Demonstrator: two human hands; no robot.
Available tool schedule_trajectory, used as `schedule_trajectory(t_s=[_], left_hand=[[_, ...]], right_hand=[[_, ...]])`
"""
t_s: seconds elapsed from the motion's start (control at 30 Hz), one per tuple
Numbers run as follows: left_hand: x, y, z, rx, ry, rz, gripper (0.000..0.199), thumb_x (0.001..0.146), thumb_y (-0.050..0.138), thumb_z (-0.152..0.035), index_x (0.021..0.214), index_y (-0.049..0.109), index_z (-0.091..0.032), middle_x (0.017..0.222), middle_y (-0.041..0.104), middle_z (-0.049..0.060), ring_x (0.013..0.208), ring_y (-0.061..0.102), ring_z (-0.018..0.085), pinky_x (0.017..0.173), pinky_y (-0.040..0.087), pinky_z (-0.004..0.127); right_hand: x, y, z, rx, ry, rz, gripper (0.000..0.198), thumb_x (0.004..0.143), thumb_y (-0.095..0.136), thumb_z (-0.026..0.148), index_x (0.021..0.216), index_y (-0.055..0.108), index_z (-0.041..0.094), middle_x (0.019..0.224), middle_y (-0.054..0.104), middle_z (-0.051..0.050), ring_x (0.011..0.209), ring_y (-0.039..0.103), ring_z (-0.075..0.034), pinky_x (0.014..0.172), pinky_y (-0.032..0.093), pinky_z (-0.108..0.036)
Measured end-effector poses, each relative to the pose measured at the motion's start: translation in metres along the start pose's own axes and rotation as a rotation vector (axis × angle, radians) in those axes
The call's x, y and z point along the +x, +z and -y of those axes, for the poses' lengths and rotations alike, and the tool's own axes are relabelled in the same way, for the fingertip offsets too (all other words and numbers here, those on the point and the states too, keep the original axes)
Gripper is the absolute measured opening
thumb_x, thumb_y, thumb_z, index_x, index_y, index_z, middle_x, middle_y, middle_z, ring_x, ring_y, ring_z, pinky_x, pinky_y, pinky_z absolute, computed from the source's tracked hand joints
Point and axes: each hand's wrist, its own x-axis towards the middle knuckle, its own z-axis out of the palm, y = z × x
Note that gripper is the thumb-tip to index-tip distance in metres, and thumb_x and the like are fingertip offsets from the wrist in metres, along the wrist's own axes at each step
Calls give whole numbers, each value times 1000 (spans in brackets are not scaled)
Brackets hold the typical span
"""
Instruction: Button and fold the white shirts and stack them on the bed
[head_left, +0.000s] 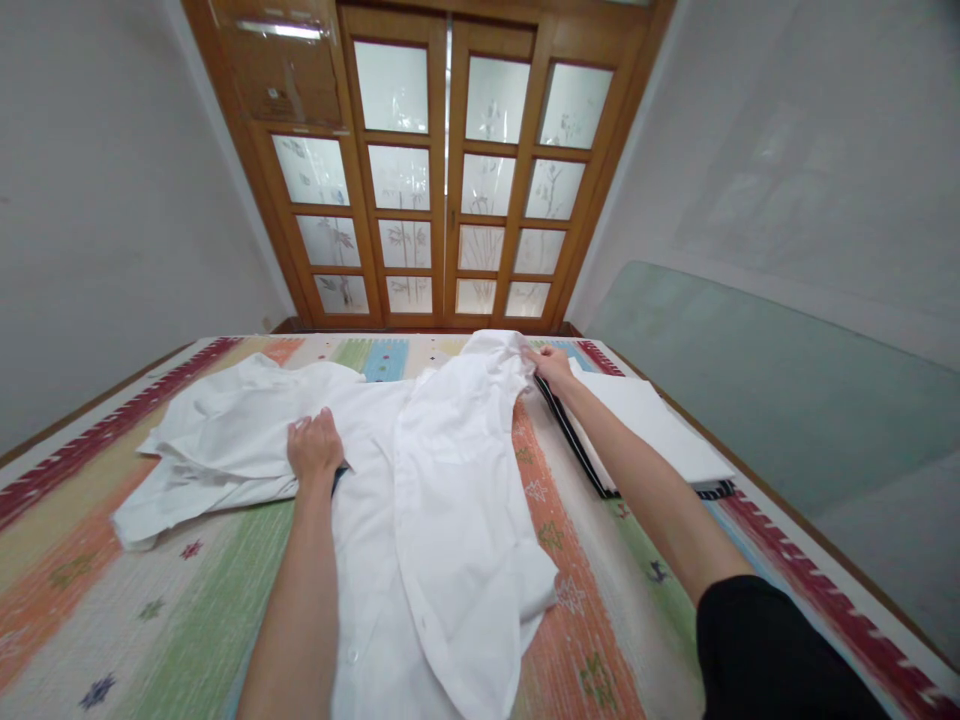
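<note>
A white button-up shirt (pixel 457 470) lies spread across the striped cloth, one front panel folded over the other side. My right hand (pixel 551 367) is closed on the shirt's far right edge, pinching the bunched fabric there. My left hand (pixel 315 447) has its fingers curled into the shirt's left side. A small dark patch shows beside that wrist; what it is I cannot make out. Rumpled white fabric (pixel 240 420) spreads to the left of my left hand, and whether it belongs to the same shirt I cannot tell.
A striped, patterned cloth (pixel 217 570) covers the surface. On the right, under my forearm, lies a flat white stack (pixel 637 410) with black edges. Wooden doors with glass panes (pixel 405 180) stand at the far end, between pale walls. A greenish panel (pixel 750 370) runs along the right wall.
</note>
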Motion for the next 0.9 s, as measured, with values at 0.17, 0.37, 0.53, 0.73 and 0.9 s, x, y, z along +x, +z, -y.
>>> schedule_trajectory(t_s=[0.17,0.37,0.53,0.73,0.9], left_hand=[[0,5,-2,24,-57,-110,41,91,30,-26,107,66,-13,96,70,17,108,59,32,100,33,52],[0,2,-5,41,-78,-98,55,95,18,-32,100,68,-9,103,68,21,106,59,31,104,33,50],[0,-2,-8,62,-81,-59,58,94,17,-32,96,69,-6,104,68,25,107,58,32,103,33,50],[2,-2,-5,60,-73,-42,48,90,27,-30,95,70,-9,102,68,22,107,58,32,103,34,49],[10,-7,-19,-24,-24,-87,39,86,37,-29,104,67,-12,106,68,19,110,57,34,100,39,50]], right_hand=[[12,-61,15,-174,-187,-38,51,52,80,51,57,39,22,51,40,9,51,35,-7,46,27,-20],[4,-87,39,-217,-175,179,40,62,76,44,62,44,20,54,46,7,53,39,-8,47,27,-20],[4,-98,64,-169,-139,170,35,64,77,37,61,47,19,54,48,5,53,42,-9,47,30,-20],[-21,-99,66,26,-2,440,31,65,79,42,70,63,16,65,62,-1,60,55,-13,54,43,-24],[-49,-99,44,-101,-17,820,36,71,72,46,87,74,14,94,73,-10,90,65,-23,80,51,-35]])
